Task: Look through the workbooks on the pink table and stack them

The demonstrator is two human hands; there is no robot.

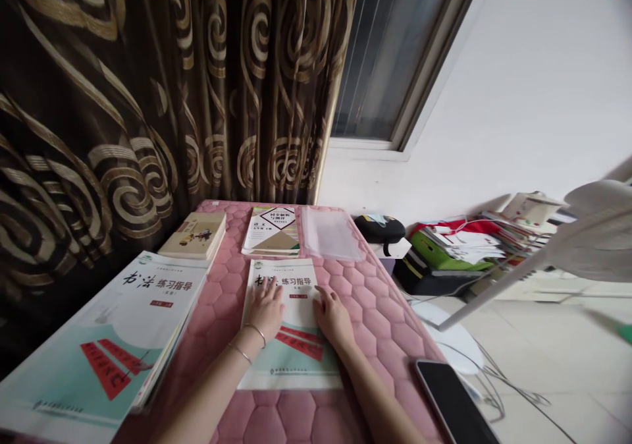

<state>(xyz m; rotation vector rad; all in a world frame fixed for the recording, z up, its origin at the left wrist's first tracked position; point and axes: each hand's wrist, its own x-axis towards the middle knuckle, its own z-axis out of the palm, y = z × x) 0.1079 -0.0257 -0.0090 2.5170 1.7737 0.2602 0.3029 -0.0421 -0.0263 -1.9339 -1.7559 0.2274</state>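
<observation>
A calligraphy practice book (296, 365) with a white and teal cover and red strips lies shut on the pink quilted tabletop cover (281, 421). My left hand (266, 309) rests flat on its upper left part, fingers spread over the large black title characters. At the book's right edge is my right hand (334, 315), its fingers slightly bent and apart, touching the cover's side. To the left sits a stack of books topped by a matching calligraphy book (99, 338). Just beyond the book under my hands lies a Chinese-language workbook (271, 231), beside clear plastic book covers (332, 234).
A tan book stack (195, 235) stands at the back left, by the patterned curtain (257, 88). A phone (455, 401) lies at the right edge. Beyond are a black case (379, 229), piled papers and bags (454, 243), and a white fan (592, 233) with loose cables.
</observation>
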